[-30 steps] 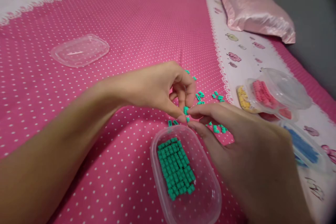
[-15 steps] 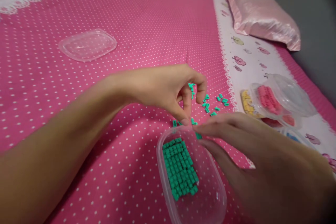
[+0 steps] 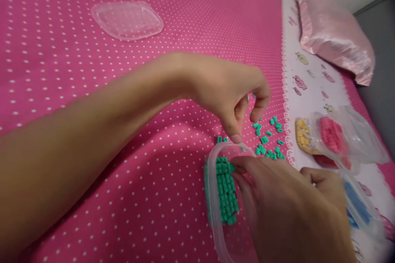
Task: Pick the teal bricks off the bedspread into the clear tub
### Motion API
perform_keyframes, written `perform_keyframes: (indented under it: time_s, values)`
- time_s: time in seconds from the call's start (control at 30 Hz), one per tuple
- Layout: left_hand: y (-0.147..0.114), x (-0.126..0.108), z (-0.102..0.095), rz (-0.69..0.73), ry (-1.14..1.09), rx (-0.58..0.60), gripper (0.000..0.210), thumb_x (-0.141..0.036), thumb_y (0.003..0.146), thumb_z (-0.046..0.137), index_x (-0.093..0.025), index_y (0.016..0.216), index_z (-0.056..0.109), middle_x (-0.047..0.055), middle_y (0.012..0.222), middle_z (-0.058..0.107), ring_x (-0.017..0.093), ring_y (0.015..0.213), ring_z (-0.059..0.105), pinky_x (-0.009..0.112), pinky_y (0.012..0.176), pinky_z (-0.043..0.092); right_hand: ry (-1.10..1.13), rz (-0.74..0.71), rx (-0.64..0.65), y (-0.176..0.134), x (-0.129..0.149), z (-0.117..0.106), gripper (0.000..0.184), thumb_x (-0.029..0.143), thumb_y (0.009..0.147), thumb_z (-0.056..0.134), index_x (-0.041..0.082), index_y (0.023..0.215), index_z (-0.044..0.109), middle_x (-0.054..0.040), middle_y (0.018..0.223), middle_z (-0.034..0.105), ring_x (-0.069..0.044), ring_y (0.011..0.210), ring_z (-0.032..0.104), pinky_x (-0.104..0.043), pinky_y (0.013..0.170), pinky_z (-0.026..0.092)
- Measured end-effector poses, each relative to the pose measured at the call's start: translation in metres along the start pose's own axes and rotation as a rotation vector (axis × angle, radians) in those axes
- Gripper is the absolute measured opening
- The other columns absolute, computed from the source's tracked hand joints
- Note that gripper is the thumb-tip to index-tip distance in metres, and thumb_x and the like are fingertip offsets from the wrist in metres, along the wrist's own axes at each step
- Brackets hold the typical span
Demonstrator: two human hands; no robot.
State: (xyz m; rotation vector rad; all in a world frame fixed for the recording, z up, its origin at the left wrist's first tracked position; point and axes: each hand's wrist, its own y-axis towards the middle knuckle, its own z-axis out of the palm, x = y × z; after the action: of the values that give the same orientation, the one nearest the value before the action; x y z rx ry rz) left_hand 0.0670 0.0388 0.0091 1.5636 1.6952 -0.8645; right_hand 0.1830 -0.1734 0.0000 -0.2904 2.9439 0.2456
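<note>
Head view, lower centre: my right hand (image 3: 286, 201) pinches a green block (image 3: 232, 167), the tub (image 3: 213, 193) likely close for reach. I can't tell the left hand's (image 3: 230, 86) grip.

My left hand (image 3: 225, 86) is bare, and so is the left forearm (image 3: 101, 127) behind it, uncovered all the way to the edge of my view. That forearm is smooth, thick where the edge cuts it off, and narrows steadily into a slim wrist (image 3: 182, 70). The fingers (image 3: 262, 96) of this hand are slender with softly rounded tips, and the left thumb (image 3: 230, 121) carries a short nail (image 3: 236, 137). My right hand (image 3: 290, 197) is bare as well. Its back is broad and smooth, gently rounded over the knuckles, and its fingers taper towards their tips. Slight blur hides the finer creases.
</note>
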Motion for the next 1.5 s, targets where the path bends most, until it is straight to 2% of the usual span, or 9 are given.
perform_keyframes:
  time_s: [0.13, 0.23, 0.43, 0.67, 0.87, 1.03, 1.27, 1.4, 1.5]
  values:
    - [0.0, 0.0, -0.001, -0.046, 0.033, 0.093, 0.028, -0.017, 0.076, 0.074, -0.016, 0.103, 0.067, -0.007, 0.072, 0.073, 0.011, 0.071, 0.066, 0.019, 0.069, 0.039, -0.035, -0.016, -0.08, -0.001, -0.003, 0.008, 0.022, 0.01, 0.078, 0.047, 0.024, 0.086, 0.061, 0.0039, 0.067, 0.066, -0.02, 0.054, 0.057, -0.035, 0.067, 0.023]
    - [-0.001, 0.0, -0.001, -0.061, 0.045, 0.102, 0.029, -0.016, 0.074, 0.075, -0.017, 0.102, 0.069, -0.009, 0.07, 0.072, 0.01, 0.068, 0.064, 0.02, 0.072, 0.038, -0.037, -0.021, -0.068, 0.002, -0.001, 0.011, 0.021, 0.01, 0.076, 0.047, 0.025, 0.083, 0.06, 0.0058, 0.063, 0.063, -0.02, 0.053, 0.058, -0.034, 0.067, 0.021]
    - [-0.002, -0.001, 0.0, -0.064, 0.035, 0.12, 0.025, -0.02, 0.076, 0.077, -0.018, 0.099, 0.069, -0.008, 0.068, 0.072, 0.01, 0.063, 0.06, 0.021, 0.065, 0.034, -0.022, -0.032, -0.09, 0.005, 0.001, 0.012, 0.017, 0.01, 0.075, 0.048, 0.024, 0.079, 0.057, 0.0075, 0.059, 0.055, -0.017, 0.046, 0.045, -0.032, 0.065, 0.018]
    - [-0.002, -0.001, -0.001, -0.067, 0.044, 0.139, 0.026, -0.028, 0.078, 0.079, -0.019, 0.1, 0.067, -0.009, 0.071, 0.073, 0.009, 0.064, 0.061, 0.021, 0.063, 0.034, -0.038, -0.057, -0.071, 0.003, -0.002, 0.013, 0.019, 0.012, 0.081, 0.05, 0.023, 0.09, 0.062, 0.0066, 0.065, 0.062, -0.019, 0.051, 0.053, -0.033, 0.065, 0.019]
    - [-0.002, -0.002, -0.002, -0.072, 0.066, 0.141, 0.028, -0.029, 0.078, 0.08, -0.02, 0.102, 0.067, -0.01, 0.071, 0.072, 0.008, 0.064, 0.06, 0.021, 0.063, 0.032, -0.011, -0.028, -0.043, 0.005, 0.001, 0.012, 0.028, 0.009, 0.079, 0.049, 0.023, 0.099, 0.064, 0.0062, 0.071, 0.067, -0.018, 0.055, 0.057, -0.033, 0.066, 0.021]
    - [-0.003, -0.002, -0.002, -0.074, 0.047, 0.147, 0.027, -0.027, 0.078, 0.079, -0.02, 0.101, 0.067, -0.009, 0.072, 0.074, 0.009, 0.066, 0.062, 0.022, 0.065, 0.034, -0.011, -0.051, -0.036, 0.0, -0.004, 0.011, 0.019, 0.012, 0.081, 0.047, 0.024, 0.088, 0.06, 0.0068, 0.066, 0.063, -0.019, 0.052, 0.055, -0.033, 0.066, 0.019]
    - [-0.003, -0.002, -0.002, -0.073, 0.034, 0.153, 0.025, -0.024, 0.079, 0.077, -0.02, 0.102, 0.068, -0.008, 0.074, 0.074, 0.01, 0.064, 0.06, 0.022, 0.065, 0.034, -0.028, -0.046, -0.041, 0.003, -0.005, 0.011, 0.017, 0.017, 0.086, 0.047, 0.026, 0.091, 0.06, 0.0078, 0.064, 0.06, -0.019, 0.051, 0.055, -0.033, 0.066, 0.019]
    - [-0.003, -0.001, -0.003, -0.09, 0.03, 0.156, 0.028, -0.021, 0.078, 0.077, -0.02, 0.104, 0.068, -0.008, 0.072, 0.073, 0.01, 0.065, 0.06, 0.023, 0.067, 0.033, -0.039, -0.035, -0.039, 0.006, -0.003, 0.013, 0.016, 0.014, 0.084, 0.046, 0.026, 0.085, 0.057, 0.007, 0.064, 0.06, -0.02, 0.053, 0.056, -0.034, 0.067, 0.02]
    - [-0.003, -0.002, -0.002, -0.075, 0.051, 0.154, 0.027, -0.019, 0.077, 0.076, -0.021, 0.103, 0.068, -0.008, 0.072, 0.073, 0.01, 0.065, 0.06, 0.022, 0.063, 0.033, -0.032, -0.05, -0.053, 0.005, -0.001, 0.014, 0.018, 0.014, 0.082, 0.046, 0.026, 0.087, 0.059, 0.0071, 0.065, 0.062, -0.019, 0.053, 0.056, -0.034, 0.067, 0.022]
